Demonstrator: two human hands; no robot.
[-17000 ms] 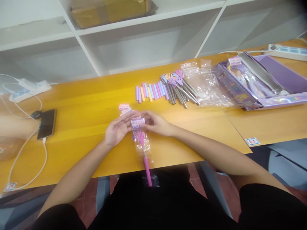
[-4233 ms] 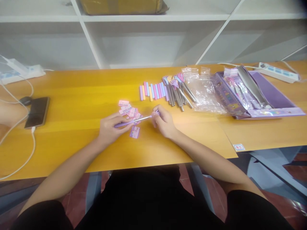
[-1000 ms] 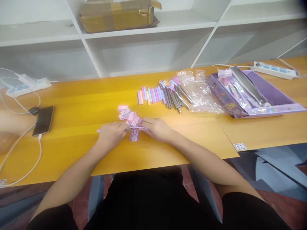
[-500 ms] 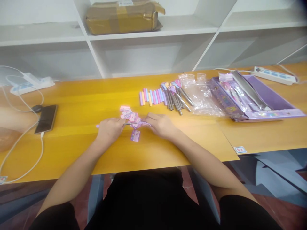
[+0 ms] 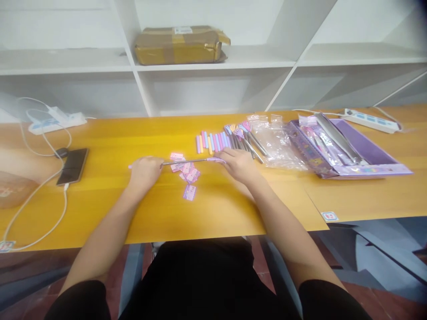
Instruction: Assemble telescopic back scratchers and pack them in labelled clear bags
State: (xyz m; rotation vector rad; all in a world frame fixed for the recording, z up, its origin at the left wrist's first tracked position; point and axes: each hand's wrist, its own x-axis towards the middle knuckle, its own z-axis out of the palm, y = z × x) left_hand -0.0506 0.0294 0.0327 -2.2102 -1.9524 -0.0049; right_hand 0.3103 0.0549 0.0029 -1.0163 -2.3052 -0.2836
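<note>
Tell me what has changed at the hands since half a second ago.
The hands have moved apart: the left hand leftward, the right hand rightward. The stick shows a longer stretch of metal between them; both keep hold of it. The cards, phone and purple box stayed put on the table.

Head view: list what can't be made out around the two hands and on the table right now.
In the head view:
Handle of the stick: mostly hidden inside the left hand; only its end shows.
Purple head of the stick: partly covered by the right hand.
Print on the cards: too small and blurred to read.
Metal rods: some lower ends hidden behind the right hand.
</note>
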